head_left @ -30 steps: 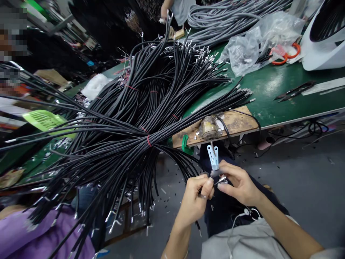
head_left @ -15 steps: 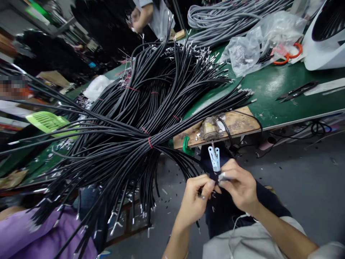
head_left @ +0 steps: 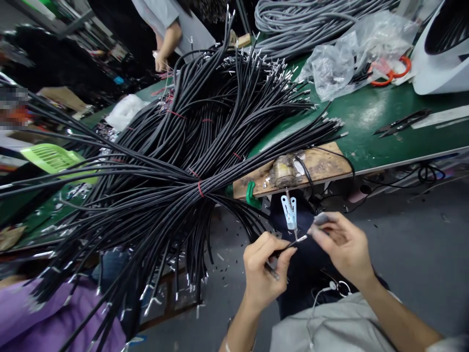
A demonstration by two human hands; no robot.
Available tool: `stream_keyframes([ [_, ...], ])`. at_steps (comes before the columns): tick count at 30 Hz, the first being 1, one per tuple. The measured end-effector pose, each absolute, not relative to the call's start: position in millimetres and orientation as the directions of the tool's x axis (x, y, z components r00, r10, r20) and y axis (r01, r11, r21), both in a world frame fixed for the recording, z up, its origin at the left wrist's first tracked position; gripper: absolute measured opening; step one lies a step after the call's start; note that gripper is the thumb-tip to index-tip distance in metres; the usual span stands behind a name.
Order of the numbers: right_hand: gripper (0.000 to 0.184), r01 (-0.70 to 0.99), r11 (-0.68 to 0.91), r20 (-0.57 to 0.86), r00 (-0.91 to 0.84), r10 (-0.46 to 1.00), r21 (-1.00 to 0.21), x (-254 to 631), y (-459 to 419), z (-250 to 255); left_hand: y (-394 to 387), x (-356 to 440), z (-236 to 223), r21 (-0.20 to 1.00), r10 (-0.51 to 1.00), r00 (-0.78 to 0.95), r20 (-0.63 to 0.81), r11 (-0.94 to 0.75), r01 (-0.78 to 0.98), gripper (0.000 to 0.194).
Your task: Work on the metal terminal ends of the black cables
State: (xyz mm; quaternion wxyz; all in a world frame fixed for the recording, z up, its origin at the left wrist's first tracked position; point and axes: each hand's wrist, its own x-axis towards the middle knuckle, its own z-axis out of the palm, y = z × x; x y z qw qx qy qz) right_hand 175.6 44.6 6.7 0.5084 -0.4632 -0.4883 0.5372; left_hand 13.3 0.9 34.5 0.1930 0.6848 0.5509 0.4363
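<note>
My left hand (head_left: 264, 269) pinches a black cable (head_left: 287, 248) between thumb and fingers. The cable's bare silvery end (head_left: 301, 239) points up and to the right, just below a light blue clip (head_left: 289, 213). My right hand (head_left: 346, 249) is closed in a pinch beside that end, grey coverings on its thumb and fingertip; whatever sits between them is too small to make out. The clip hangs on a thin shaft from a small motor (head_left: 284, 172), which is fixed to a wooden board (head_left: 326, 161) at the table edge.
A big heap of black cables (head_left: 205, 161), tied with red bands, spreads over the green table (head_left: 388, 142) and past its edge. Snips (head_left: 403, 122), orange-handled scissors (head_left: 392, 73), plastic bags (head_left: 330, 68) and grey cable coils (head_left: 304, 24) lie behind. A person's arm (head_left: 170, 44) reaches in at the back.
My hands have drawn apart, the right one moving right, and the cable's silvery end now shows between them. The person at the back has shifted left and lowered a hand.
</note>
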Motion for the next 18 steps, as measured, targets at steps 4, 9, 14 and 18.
stream_keyframes([
  [4,0.02,0.108,0.147,0.136,-0.099,0.986,-0.983,170.4,30.7,12.3,-2.4,20.2,29.2,0.608,0.874,0.038,0.485,-0.368,0.703,0.012],
  [9,0.02,0.336,0.327,0.346,-0.003,0.938,-0.883,161.1,29.0,10.4,-5.6,28.0,24.4,0.523,0.87,0.029,0.493,-0.323,0.789,0.01],
  [14,0.028,0.301,0.593,0.617,-0.017,0.787,-0.747,156.1,29.9,2.8,-4.3,29.4,28.2,0.668,0.936,-0.101,0.336,-0.162,0.726,0.016],
  [18,0.022,-0.033,0.351,0.35,0.036,0.936,-0.936,150.8,33.0,0.3,0.6,24.1,33.9,0.804,0.965,-0.116,0.236,-0.127,0.581,0.033],
])
